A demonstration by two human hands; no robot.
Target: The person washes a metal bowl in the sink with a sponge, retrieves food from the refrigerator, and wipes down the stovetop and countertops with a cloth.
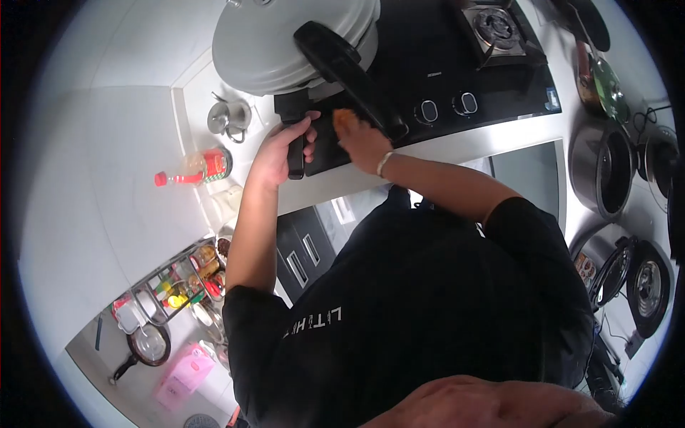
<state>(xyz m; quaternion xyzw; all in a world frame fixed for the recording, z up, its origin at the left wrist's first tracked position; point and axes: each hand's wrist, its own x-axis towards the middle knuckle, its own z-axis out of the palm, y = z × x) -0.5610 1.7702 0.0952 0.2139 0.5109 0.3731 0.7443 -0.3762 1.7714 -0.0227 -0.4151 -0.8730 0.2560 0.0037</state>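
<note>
A large grey pressure cooker (260,46) stands on the left part of the black glass cooktop (399,57). My left hand (280,148) is closed round its lower black handle (295,160), which points toward me. A second long black handle (353,75), on the lid, slants to the right, out of line with the lower one. Just under that slanted handle, my right hand (365,146) presses an orange cloth or sponge (344,121) against the cooktop near its front edge. My fingers hide part of the orange piece.
An uncovered burner (496,28) sits at the back right, with two control knobs (428,111) in front of it. To the left stand a small steel pot (227,118) and a red-capped bottle (207,167). Several pans and a deep pot (603,167) line the right side.
</note>
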